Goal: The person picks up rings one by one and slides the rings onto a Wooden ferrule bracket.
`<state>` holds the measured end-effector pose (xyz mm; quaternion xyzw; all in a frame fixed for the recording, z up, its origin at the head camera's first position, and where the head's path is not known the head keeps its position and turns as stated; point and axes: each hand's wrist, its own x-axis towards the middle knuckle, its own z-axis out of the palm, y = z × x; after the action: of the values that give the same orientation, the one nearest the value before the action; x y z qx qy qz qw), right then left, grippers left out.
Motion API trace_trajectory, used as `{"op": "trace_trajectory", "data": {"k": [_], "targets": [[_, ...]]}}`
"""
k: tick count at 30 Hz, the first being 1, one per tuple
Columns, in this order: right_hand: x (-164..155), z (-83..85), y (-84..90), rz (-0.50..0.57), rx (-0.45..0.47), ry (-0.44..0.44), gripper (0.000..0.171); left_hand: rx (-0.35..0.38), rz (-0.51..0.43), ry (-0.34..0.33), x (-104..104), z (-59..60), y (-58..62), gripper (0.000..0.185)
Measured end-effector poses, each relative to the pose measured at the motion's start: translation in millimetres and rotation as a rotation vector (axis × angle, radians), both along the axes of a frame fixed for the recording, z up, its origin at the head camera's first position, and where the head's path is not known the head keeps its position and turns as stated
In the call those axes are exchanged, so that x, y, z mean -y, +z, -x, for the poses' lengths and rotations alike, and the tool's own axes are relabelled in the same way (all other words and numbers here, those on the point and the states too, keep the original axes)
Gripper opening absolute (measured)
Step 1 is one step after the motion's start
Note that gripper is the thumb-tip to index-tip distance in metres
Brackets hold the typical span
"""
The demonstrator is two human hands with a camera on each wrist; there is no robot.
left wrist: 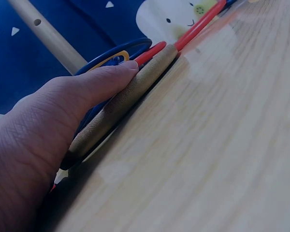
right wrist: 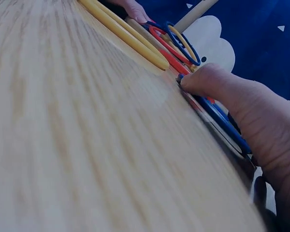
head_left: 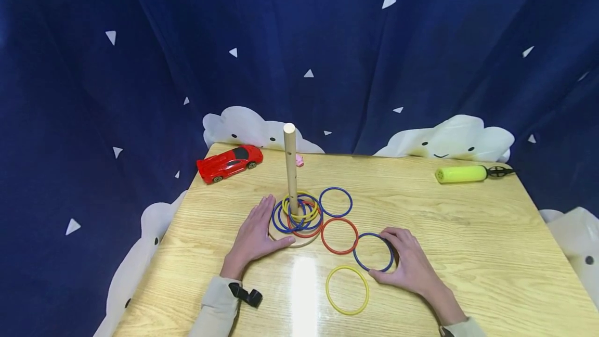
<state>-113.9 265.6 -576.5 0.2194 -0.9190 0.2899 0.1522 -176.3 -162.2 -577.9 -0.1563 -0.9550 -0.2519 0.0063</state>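
A wooden peg [head_left: 291,176] stands upright on a round wooden base [head_left: 304,243], with several blue, yellow and red rings stacked loosely around its foot. My left hand [head_left: 256,234] lies against the base's near left side, fingers and thumb spread straight along it. In the left wrist view, the thumb [left wrist: 94,84] touches the base rim [left wrist: 121,99]. At the right, my right hand [head_left: 406,261] grips a blue ring [head_left: 357,261] flat on the table, thumb at its near edge and fingers at its far right. In the right wrist view, the thumb [right wrist: 208,82] covers part of that ring [right wrist: 222,123].
Lying on the table [head_left: 468,254] are a red ring [head_left: 323,238], another blue ring [head_left: 336,188] and a yellow ring [head_left: 347,313]. Behind them are a red toy car [head_left: 229,164], a small pink toy [head_left: 299,160] and a yellow-green hand pump [head_left: 460,173]. A dark blue curtain [head_left: 337,30] hangs behind.
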Motion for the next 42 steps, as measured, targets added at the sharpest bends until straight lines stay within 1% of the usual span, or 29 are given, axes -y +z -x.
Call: {"op": "trace_trajectory", "data": {"k": [3,12,16,24,28,33,38,42], "targets": [[-2.2,-1.1,2.6,0.02,0.008,-0.012,0.09,-0.008,-0.003,-0.004,-0.8,0.0,0.6,0.131],[-11.2,-0.8,9.3,0.045,0.029,-0.025,0.091,0.013,0.014,0.002,0.0,1.2,-0.9,0.131],[-12.8,0.2,14.9,0.061,0.05,-0.034,0.091,0.007,0.012,-0.001,0.0,1.2,-1.4,0.131],[-10.2,7.3,29.8,0.087,0.013,0.002,0.089,0.006,0.009,-0.001,-0.2,0.5,-0.4,0.131],[-5.1,13.8,42.7,0.088,-0.004,0.015,0.087,0.002,0.006,-0.001,-0.3,0.8,0.0,0.13],[3.4,24.9,64.2,0.106,-0.023,0.046,0.09,0.0,0.002,-0.003,-0.1,1.2,0.1,0.13],[12.5,40.7,91.4,0.126,-0.051,0.076,0.093,0.008,-0.003,-0.002,0.1,1.1,0.4,0.13],[21.5,56.5,117.3,0.156,-0.1,0.118,0.092,0.012,0.005,0.0,0.3,1.4,0.5,0.131]]}}
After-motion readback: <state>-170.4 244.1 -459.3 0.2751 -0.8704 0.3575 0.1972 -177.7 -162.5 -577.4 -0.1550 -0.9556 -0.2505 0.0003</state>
